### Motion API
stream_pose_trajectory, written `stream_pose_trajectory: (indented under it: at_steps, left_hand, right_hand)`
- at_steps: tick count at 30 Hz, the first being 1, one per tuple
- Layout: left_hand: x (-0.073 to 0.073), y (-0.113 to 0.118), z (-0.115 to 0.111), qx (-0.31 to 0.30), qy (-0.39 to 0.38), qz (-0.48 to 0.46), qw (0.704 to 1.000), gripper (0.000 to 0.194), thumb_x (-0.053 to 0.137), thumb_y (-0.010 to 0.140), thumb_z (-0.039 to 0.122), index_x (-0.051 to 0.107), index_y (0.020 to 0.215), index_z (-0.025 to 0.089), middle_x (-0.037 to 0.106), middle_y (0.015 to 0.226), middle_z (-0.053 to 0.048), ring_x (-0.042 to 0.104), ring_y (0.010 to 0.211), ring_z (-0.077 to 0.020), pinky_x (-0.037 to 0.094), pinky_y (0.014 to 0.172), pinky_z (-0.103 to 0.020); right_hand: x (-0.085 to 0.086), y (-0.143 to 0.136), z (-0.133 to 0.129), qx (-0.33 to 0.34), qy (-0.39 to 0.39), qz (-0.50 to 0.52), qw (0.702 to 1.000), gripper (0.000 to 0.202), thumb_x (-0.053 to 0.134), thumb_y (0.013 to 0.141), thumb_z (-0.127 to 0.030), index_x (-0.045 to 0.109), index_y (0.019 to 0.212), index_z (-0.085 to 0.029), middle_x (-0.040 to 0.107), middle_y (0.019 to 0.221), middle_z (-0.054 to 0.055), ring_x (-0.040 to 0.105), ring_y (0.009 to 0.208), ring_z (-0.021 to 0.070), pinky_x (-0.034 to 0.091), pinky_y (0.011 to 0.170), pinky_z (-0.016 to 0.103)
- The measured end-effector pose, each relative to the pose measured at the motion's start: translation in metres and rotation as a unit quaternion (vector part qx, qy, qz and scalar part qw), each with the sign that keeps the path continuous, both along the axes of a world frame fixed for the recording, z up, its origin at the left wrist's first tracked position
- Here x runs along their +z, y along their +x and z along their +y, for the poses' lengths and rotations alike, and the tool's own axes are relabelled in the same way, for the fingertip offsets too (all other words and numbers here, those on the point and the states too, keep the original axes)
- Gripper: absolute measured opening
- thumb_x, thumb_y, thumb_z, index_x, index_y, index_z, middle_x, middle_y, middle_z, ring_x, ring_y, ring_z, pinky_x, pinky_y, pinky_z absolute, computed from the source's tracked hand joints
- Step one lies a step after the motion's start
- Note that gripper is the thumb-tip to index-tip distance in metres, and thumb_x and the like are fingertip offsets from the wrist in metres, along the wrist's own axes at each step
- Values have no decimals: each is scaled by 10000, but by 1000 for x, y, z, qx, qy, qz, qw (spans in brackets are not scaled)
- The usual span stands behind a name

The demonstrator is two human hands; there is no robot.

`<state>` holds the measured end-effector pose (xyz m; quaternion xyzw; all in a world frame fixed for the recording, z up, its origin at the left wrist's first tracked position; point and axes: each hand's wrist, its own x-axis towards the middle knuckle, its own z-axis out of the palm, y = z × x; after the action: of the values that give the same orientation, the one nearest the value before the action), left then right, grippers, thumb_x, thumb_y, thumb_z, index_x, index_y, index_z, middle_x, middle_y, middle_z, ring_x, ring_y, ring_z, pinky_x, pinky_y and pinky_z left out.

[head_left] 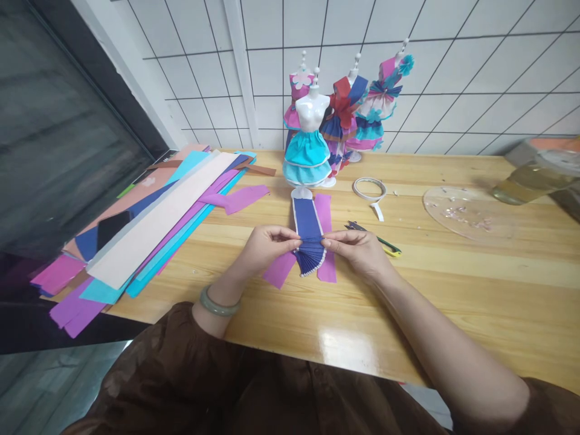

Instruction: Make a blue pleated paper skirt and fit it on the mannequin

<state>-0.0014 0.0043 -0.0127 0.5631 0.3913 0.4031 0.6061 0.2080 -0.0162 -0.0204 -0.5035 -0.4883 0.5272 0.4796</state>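
A dark blue strip of crepe paper point(310, 214) with white edges lies in front of me, its near end folded into fan-like pleats. My left hand point(272, 244) pinches the strip's left edge between thumb and fingers. On the opposite edge, my right hand point(356, 246) pinches it at the same height. Beneath and beside the strip are purple paper pieces point(324, 220). Just beyond its far end stands a white mini dress form point(312, 109) wearing a layered turquoise paper skirt point(307, 158).
Stacked coloured paper strips point(163, 220) cover the table's left side. Several dressed mini mannequins stand by the tiled wall. A tape roll point(369, 189), scissors point(385, 244), a clear plate point(466, 211) with small bits and a cup of yellowish liquid point(525, 181) are to the right.
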Motion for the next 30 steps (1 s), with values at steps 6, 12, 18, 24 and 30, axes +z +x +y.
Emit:
stream_pose_trajectory:
  at_steps: [6, 12, 18, 24, 30]
  left_hand:
    - [-4, -2, 3, -9, -67, -24, 997, 238, 775, 597, 258, 703, 782, 128, 716, 763, -53, 652, 710, -139, 517, 740, -285]
    - [-6, -1, 4, -6, -96, -24, 995, 260, 790, 574, 264, 707, 776, 123, 716, 756, -51, 647, 692, -133, 511, 746, -286]
    - [-7, 0, 3, 1, -91, -37, 995, 262, 784, 587, 254, 699, 795, 119, 714, 746, -41, 644, 688, -118, 506, 737, -264]
    - [-7, 1, 3, 4, -78, -29, 997, 266, 778, 593, 250, 690, 810, 123, 714, 760, -39, 646, 697, -119, 506, 738, -266]
    - [-5, 3, 3, 6, -70, -32, 997, 266, 776, 588, 234, 674, 807, 122, 700, 748, -21, 636, 680, -106, 507, 729, -264]
  right_hand:
    - [-4, 0, 2, 3, -9, 21, 1000, 213, 803, 571, -305, 742, 743, -195, 745, 778, 44, 678, 700, 169, 531, 751, 331]
    - [-6, 0, 2, -5, -23, 42, 999, 204, 815, 550, -286, 740, 719, -197, 744, 752, 33, 671, 671, 156, 527, 735, 312]
    - [-7, -1, 2, -7, -27, 54, 998, 194, 811, 562, -279, 736, 721, -197, 742, 753, 29, 666, 670, 146, 519, 731, 293]
    - [-4, -2, 1, -1, -22, 58, 998, 155, 795, 591, -271, 723, 703, -192, 731, 717, 13, 644, 632, 115, 503, 681, 247]
    - [0, -3, -1, 2, -27, 48, 999, 155, 787, 597, -275, 719, 700, -181, 725, 711, 18, 637, 630, 116, 494, 682, 250]
